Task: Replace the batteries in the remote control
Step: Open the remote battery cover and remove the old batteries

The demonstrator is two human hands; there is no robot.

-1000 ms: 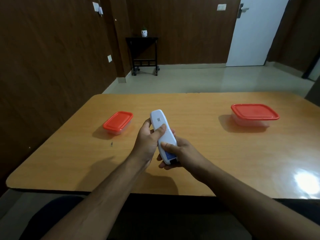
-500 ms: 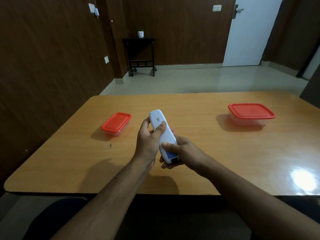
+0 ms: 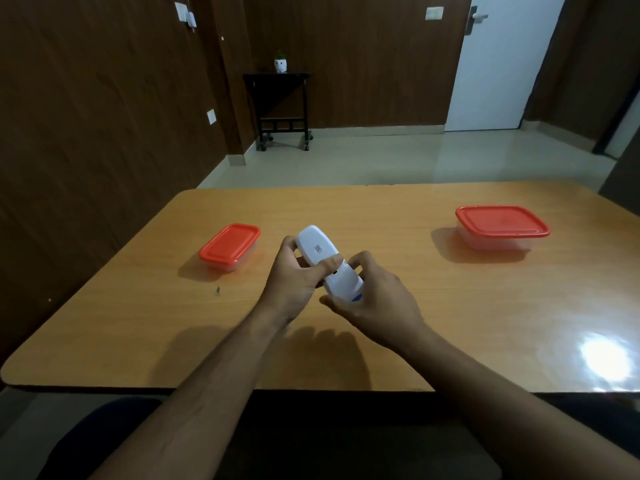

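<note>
Hands hold the remote (image 3: pixel 327 265) between them, above the bench (image 3: pixel 381 216) and clear of its top. My left hand (image 3: pixel 294 275) wraps the far half of the white body, fingers curled round the left edge and thumb laid across its back, near the small printed label. My right hand (image 3: pixel 374 299) cups the near end from below and from the right, thumb under the end where a blue patch shows, forefinger bent over the top edge just beside my left thumb. The remote lies back-side up, tilted, its far end pointing away and to the left of both hands. I cannot tell whether the battery cover has shifted; a small dark gap shows by my left thumb tip.

Left of my left hand, on the bench, sits a small box (image 3: pixel 230 247) with an orange-red lid, shut. Well to the right of my right hand sits a larger box (image 3: pixel 500 227) with the same kind of lid, also shut. A bright glare (image 3: pixel 604 358) lies on the bench right of my right forearm.
</note>
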